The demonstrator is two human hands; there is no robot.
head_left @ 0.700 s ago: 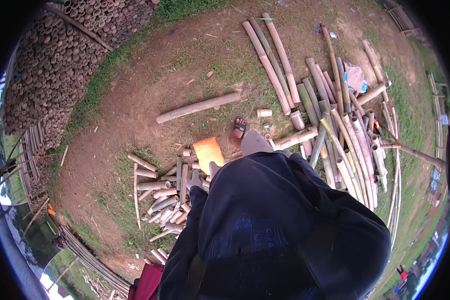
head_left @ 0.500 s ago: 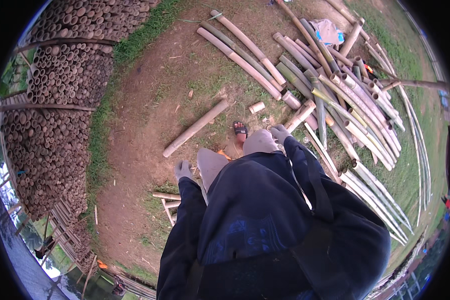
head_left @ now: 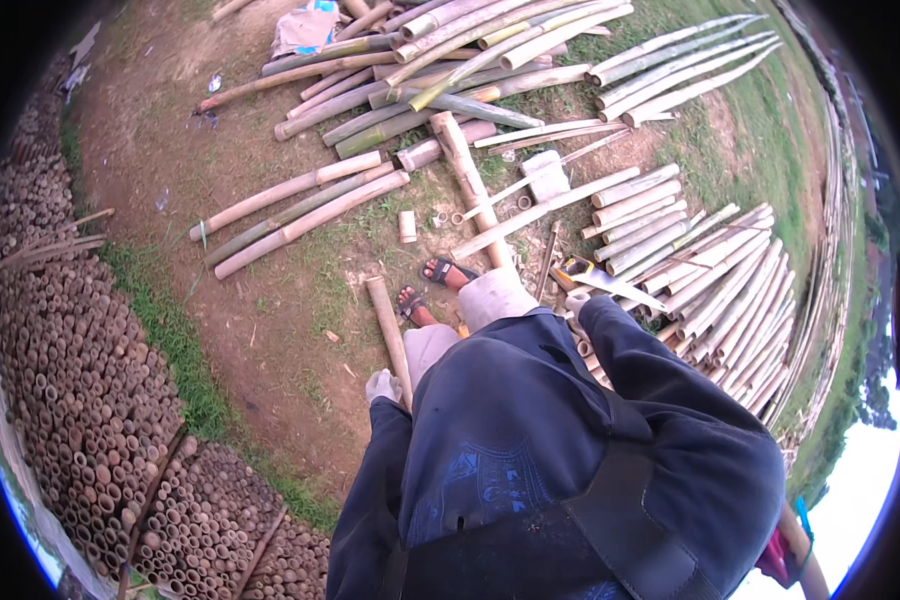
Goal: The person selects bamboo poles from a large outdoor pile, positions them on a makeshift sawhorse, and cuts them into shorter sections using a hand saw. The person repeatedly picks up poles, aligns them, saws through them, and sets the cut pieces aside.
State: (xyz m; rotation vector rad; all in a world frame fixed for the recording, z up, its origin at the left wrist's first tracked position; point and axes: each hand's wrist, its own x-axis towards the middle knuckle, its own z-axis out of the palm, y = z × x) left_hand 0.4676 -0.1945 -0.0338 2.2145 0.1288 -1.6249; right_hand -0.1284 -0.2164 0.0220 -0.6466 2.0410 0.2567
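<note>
My left hand [head_left: 382,386], in a pale glove, hangs beside my left leg with its fingers loosely apart and nothing seen in them. Close by it in the picture lies a single bamboo pole [head_left: 387,330] on the ground. My right hand [head_left: 576,303], also gloved, is beside my right thigh, its fingers mostly hidden. Just beyond it a handsaw [head_left: 618,287] with a yellow-and-black handle shows; I cannot tell whether the hand touches it. A thick bamboo length [head_left: 467,178] and a split strip [head_left: 540,213] cross in front of my sandalled feet [head_left: 448,272].
Long bamboo poles [head_left: 440,85] are heaped ahead, with three more poles [head_left: 310,215] to their left. Cut bamboo pieces [head_left: 725,290] lie in rows at the right. A tall stack of bamboo [head_left: 80,390] lines the left, past a grass strip [head_left: 145,310].
My view has turned to the right, bringing the cut bamboo rows and the handsaw into sight. Both feet now show, and the single pole appears closer to my left hand.
</note>
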